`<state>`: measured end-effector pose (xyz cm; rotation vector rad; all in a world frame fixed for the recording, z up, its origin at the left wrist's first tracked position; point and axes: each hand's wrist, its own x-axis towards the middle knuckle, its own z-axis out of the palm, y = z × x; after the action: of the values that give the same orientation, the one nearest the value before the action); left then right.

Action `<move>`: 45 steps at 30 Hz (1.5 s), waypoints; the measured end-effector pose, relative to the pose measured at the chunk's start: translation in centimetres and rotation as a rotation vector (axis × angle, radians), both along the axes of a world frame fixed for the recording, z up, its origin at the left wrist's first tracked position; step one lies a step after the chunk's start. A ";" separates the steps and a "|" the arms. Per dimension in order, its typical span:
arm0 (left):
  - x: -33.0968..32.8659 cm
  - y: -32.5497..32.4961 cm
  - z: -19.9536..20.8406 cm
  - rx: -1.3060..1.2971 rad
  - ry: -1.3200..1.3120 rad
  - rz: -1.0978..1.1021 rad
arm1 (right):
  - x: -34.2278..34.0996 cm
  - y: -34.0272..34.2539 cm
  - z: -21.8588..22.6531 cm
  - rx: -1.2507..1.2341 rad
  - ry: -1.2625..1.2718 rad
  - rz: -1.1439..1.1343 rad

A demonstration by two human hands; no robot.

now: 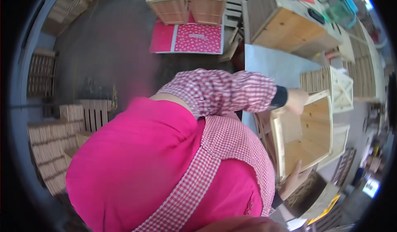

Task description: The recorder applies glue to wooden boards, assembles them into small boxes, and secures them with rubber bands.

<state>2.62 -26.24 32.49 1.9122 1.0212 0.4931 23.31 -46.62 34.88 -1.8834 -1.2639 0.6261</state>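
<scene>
An unpainted wooden box [316, 118], open at the top and tilted, is between my two hands at the right of the view. My left hand [297, 101], at the end of a checked sleeve with a dark cuff, is closed on its far rim. At the near side my right hand [294, 177] grips the wall, with a finger reaching over the edge into the box. The fingers outside this wall are partly hidden. Beside the left hand stands a stack of thin wooden panels [315, 80].
A pale worktable [271, 58] carries a wooden cabinet-like box [285, 29]. Two wooden boxes [206, 9] stand on a pink printed carton [198, 39]. Stacked wooden slats [56, 143] line the left. Below my right hand is an open carton [306, 195]. A white-framed panel [342, 89] stands beyond the box.
</scene>
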 end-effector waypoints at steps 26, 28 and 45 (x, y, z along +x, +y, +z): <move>-60.2 -7.8 -18.7 -0.364 -0.526 1.379 | -57.0 28.5 -23.6 -0.078 -0.017 1.229; -62.4 -7.0 -19.4 -0.379 -0.485 1.410 | -59.4 28.8 -24.7 -0.146 -0.003 1.203; -62.2 -1.7 -21.6 0.024 -0.056 1.573 | -49.8 29.8 -26.4 -0.205 0.118 1.110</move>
<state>-59.62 -27.92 10.91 0.7155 2.3332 1.3555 -26.51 -16.81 8.45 -1.1085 -2.1868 1.4315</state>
